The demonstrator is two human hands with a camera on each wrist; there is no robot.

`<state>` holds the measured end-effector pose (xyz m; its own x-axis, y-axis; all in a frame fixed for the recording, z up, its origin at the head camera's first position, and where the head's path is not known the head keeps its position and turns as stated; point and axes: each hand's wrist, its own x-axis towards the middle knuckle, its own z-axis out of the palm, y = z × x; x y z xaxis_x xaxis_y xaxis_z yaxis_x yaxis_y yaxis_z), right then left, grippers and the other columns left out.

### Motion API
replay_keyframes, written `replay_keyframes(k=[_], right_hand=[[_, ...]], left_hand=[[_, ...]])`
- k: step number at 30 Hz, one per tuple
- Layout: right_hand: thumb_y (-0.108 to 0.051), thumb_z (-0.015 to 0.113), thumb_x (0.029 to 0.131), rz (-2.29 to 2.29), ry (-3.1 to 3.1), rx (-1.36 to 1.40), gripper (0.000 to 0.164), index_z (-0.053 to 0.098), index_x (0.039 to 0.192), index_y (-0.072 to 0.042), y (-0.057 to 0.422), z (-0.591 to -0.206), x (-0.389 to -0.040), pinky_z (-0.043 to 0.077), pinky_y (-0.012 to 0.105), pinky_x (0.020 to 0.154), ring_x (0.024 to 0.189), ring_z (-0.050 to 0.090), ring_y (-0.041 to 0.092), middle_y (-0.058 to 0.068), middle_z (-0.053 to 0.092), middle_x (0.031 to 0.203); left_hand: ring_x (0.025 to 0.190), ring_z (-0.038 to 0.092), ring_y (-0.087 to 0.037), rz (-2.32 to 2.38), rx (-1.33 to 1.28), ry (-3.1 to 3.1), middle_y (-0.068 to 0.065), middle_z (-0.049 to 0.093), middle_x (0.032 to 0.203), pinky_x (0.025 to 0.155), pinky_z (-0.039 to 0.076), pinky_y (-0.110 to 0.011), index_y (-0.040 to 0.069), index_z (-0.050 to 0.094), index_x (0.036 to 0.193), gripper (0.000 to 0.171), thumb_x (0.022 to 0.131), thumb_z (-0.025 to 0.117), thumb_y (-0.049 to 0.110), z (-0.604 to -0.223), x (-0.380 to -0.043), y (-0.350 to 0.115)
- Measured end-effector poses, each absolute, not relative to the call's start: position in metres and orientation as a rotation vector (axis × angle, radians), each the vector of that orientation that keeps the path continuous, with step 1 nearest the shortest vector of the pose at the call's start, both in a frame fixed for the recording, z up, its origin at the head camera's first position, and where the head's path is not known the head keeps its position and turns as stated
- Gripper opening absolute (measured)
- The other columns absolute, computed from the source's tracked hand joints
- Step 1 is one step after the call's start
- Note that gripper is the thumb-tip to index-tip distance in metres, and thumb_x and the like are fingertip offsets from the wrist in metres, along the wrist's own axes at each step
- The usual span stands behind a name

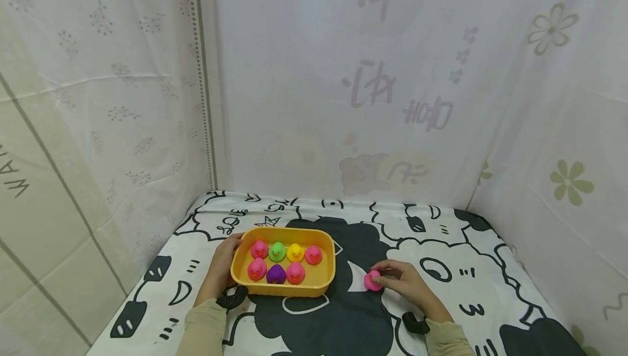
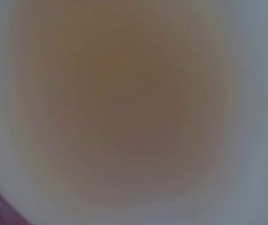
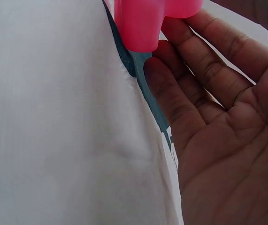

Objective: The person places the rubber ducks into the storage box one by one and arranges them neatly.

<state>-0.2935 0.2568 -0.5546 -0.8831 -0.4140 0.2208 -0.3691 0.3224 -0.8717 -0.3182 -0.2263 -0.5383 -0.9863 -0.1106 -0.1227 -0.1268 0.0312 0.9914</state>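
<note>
A yellow plastic tray [image 1: 319, 269] lies on the patterned cloth, with two rows of rubber ducks in it. Several are pink [image 1: 257, 269]; one is green [image 1: 277, 252], one yellow [image 1: 295, 253] and one purple [image 1: 276, 275]. My left hand [image 1: 223, 263] holds the tray's left end, its fingertips at the far left corner. Right of the tray, my right hand [image 1: 399, 282] pinches another pink duck [image 1: 373, 281] between thumb and fingers. In the right wrist view this pink duck [image 3: 141, 23] shows at the top edge. The left wrist view is only a brownish blur.
A white cloth with black cartoon drawings [image 1: 441, 258] covers the table. Pale printed curtains [image 1: 304, 83] hang behind it and on both sides. Black wrist straps [image 1: 415, 323] sit at both cuffs. Pale cloth fills the left of the right wrist view.
</note>
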Motion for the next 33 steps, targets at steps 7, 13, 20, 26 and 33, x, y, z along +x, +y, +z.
replay_keyframes(k=[7, 13, 20, 26, 33], right_hand=[[-0.02, 0.075, 0.09, -1.649, 2.507, -0.751, 0.03, 0.071, 0.115, -0.003, 0.256, -0.558, -0.293, 0.055, 0.029, 0.088, 0.101, 0.068, 0.019, 0.007, 0.073, 0.109], [-0.023, 0.076, 0.09, -1.639, 2.521, -0.721, 0.031, 0.071, 0.114, -0.004, 0.255, -0.556, -0.292, 0.055, 0.028, 0.089, 0.102, 0.068, 0.019, 0.006, 0.072, 0.109], [-0.02, 0.075, 0.09, -1.648, 2.53, -0.744, 0.03, 0.071, 0.114, -0.003, 0.256, -0.556, -0.294, 0.055, 0.028, 0.087, 0.101, 0.069, 0.021, 0.007, 0.072, 0.109], [-0.022, 0.075, 0.09, -1.641, 2.537, -0.73, 0.032, 0.07, 0.115, -0.002, 0.255, -0.554, -0.294, 0.055, 0.029, 0.089, 0.103, 0.068, 0.02, 0.006, 0.072, 0.109], [-0.019, 0.074, 0.091, -1.659, 2.549, -0.789, 0.028, 0.071, 0.115, -0.004, 0.252, -0.545, -0.298, 0.056, 0.029, 0.082, 0.096, 0.068, 0.019, 0.006, 0.072, 0.108]], left_hand=[[0.132, 0.045, -0.032, 2.163, -0.265, 2.248, -0.015, 0.043, 0.149, 0.113, 0.037, -0.045, 0.006, 0.046, 0.146, 0.051, 0.104, 0.032, 0.031, -0.541, -0.316, -0.227], [0.132, 0.045, -0.031, 2.17, -0.259, 2.247, -0.015, 0.043, 0.15, 0.113, 0.037, -0.043, 0.006, 0.045, 0.147, 0.051, 0.104, 0.032, 0.029, -0.54, -0.316, -0.227], [0.135, 0.042, -0.032, 2.179, -0.236, 2.24, -0.016, 0.04, 0.152, 0.115, 0.033, -0.046, 0.005, 0.042, 0.149, 0.052, 0.105, 0.03, 0.029, -0.538, -0.315, -0.226], [0.135, 0.042, -0.032, 2.191, -0.226, 2.229, -0.016, 0.04, 0.153, 0.115, 0.034, -0.046, 0.005, 0.041, 0.149, 0.052, 0.105, 0.03, 0.029, -0.536, -0.312, -0.226], [0.135, 0.044, -0.033, 2.205, -0.204, 2.226, -0.017, 0.042, 0.151, 0.115, 0.035, -0.046, 0.004, 0.043, 0.148, 0.05, 0.105, 0.032, 0.027, -0.535, -0.312, -0.226]])
